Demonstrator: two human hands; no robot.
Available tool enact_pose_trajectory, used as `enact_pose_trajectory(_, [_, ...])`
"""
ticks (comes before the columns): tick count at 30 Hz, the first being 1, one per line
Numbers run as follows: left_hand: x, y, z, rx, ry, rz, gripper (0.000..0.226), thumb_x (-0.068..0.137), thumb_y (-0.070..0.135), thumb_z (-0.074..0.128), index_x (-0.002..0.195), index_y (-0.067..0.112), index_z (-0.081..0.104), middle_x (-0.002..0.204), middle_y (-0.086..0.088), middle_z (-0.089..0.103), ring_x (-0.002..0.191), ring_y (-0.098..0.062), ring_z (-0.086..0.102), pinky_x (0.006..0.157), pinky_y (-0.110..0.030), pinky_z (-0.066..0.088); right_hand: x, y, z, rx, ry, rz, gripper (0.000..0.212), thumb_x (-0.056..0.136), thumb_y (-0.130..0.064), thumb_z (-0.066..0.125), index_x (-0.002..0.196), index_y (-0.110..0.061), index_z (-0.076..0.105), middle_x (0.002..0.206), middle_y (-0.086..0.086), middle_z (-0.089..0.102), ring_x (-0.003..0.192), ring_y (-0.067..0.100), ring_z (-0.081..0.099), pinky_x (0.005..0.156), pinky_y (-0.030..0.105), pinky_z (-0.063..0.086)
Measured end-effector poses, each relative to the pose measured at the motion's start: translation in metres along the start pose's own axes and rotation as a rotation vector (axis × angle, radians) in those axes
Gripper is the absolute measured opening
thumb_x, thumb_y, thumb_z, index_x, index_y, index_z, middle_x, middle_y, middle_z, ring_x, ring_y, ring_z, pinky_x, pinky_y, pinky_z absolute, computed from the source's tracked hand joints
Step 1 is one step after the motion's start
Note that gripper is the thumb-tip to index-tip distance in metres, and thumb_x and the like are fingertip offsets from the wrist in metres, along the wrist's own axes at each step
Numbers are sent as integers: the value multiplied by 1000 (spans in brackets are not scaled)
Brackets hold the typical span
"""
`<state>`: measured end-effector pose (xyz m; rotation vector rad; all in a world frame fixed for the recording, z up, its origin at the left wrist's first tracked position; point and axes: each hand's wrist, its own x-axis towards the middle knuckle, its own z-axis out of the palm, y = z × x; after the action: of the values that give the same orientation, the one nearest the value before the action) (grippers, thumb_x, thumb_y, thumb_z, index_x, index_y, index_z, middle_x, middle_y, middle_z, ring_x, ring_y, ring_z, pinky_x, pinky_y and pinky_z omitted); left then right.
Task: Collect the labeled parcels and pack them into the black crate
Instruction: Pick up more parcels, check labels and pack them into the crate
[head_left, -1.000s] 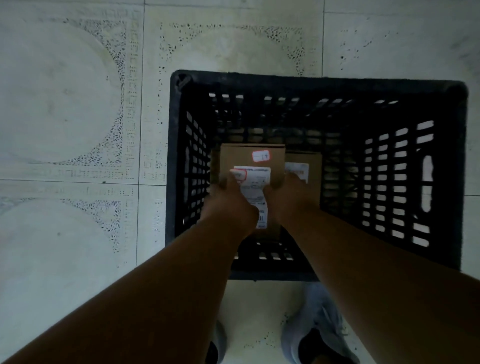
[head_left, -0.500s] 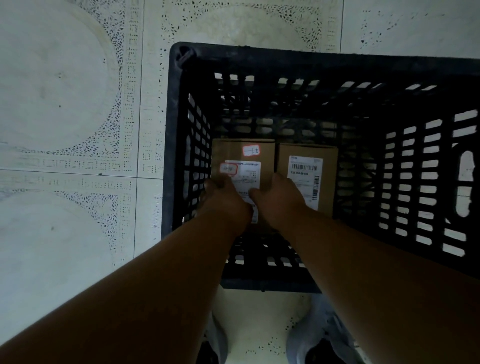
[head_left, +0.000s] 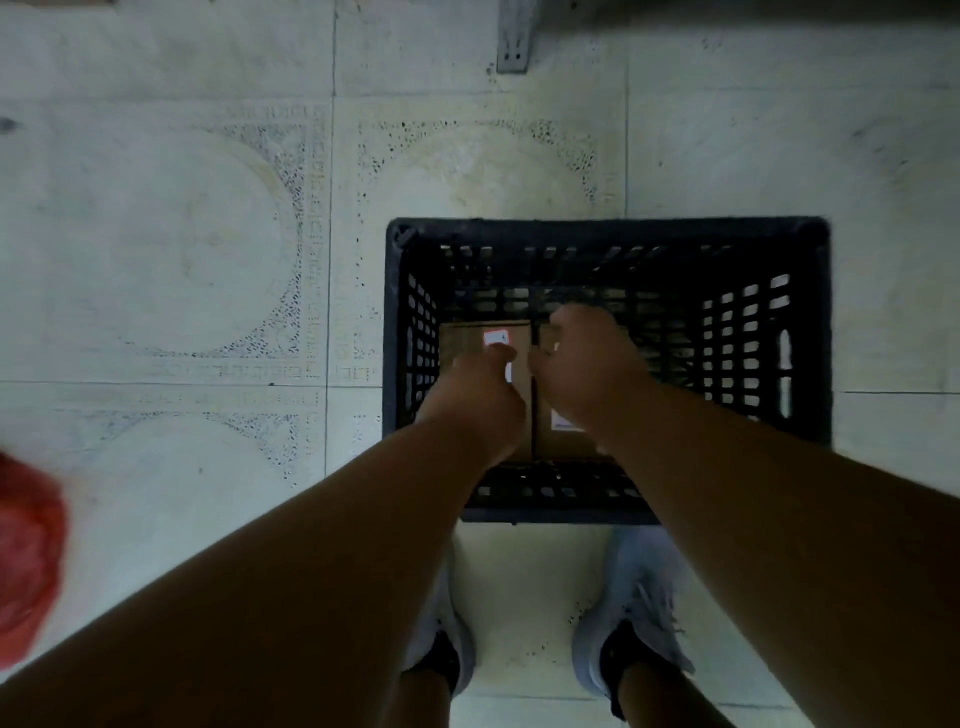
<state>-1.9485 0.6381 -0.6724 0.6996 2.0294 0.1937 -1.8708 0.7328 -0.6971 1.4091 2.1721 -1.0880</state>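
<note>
The black crate (head_left: 602, 228) stands on the tiled floor in front of my feet. Two brown labeled parcels lie flat side by side on its bottom, against the left wall: the left parcel (head_left: 464, 339) with a small red-edged sticker, and the right parcel (head_left: 557, 437). My left hand (head_left: 475, 397) hovers over the left parcel with loosely curled fingers and holds nothing. Over the right parcel hangs my right hand (head_left: 589, 364), fingers curled down, also holding nothing. Both hands hide most of the shipping labels.
The right half of the crate floor holds no parcel. A red object (head_left: 26, 561) lies blurred at the left edge. A grey metal bracket (head_left: 511, 41) shows at the top. My two shoes (head_left: 639, 613) stand just behind the crate.
Both hands have let go of the left parcel and risen out of the crate. The parcel now lies beside the other one. The view has pulled up and back.
</note>
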Motion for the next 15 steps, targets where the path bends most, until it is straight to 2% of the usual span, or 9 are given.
enact_pose_trajectory(2, [-51,39,-38,-66,90,112,35,99,13,39,129,22,55,123,-1,61,94,-12,57,74,-24,46,-43,-21,-52,61,101,-65,44,95,-28,60,135,-12,52,134,13,49,118,28,54,93,30,43])
enact_pose_trajectory(4, [-110,78,-78,-111,213,212,29,101,14,38,116,22,61,107,3,65,80,-6,57,64,-20,42,-98,-46,-106,138,213,-109,42,94,-24,60,134,-13,53,131,9,52,117,23,54,89,23,37])
enact_pose_trajectory(6, [-172,116,-116,-164,314,301,24,101,18,40,112,24,60,100,7,64,79,-4,59,63,-18,45,-158,-69,-158,221,266,-124,39,93,-24,62,130,-16,55,125,5,55,111,17,56,89,22,38])
enact_pose_trajectory(8, [-236,150,-149,-151,356,405,19,99,17,44,109,25,58,97,10,60,81,-5,57,65,-15,44,-219,-88,-203,284,292,-151,27,90,-28,63,115,-19,59,109,2,60,93,13,60,77,26,45])
enact_pose_trajectory(9, [-268,164,-162,-115,372,465,17,98,16,45,108,24,57,97,10,58,82,-6,56,66,-14,43,-250,-97,-221,310,308,-168,24,89,-29,62,110,-19,59,104,3,61,86,12,60,69,24,43])
enact_pose_trajectory(10, [-299,177,-174,-81,393,531,17,97,16,47,108,24,56,97,9,57,83,-7,55,68,-17,44,-282,-105,-239,334,329,-179,26,89,-30,63,112,-20,58,105,3,61,85,11,59,67,20,41])
enact_pose_trajectory(12, [-354,199,-189,-52,417,652,15,96,15,48,106,25,55,99,8,59,84,-9,57,71,-24,48,-345,-114,-271,381,393,-167,37,90,-31,65,124,-22,55,116,-2,57,94,6,55,71,9,37])
enact_pose_trajectory(15, [-421,229,-197,-95,367,785,16,98,17,49,103,31,52,97,12,59,85,-3,56,72,-13,44,-432,-113,-313,463,514,-126,43,91,-35,66,130,-28,49,123,-9,50,96,-2,50,70,3,41])
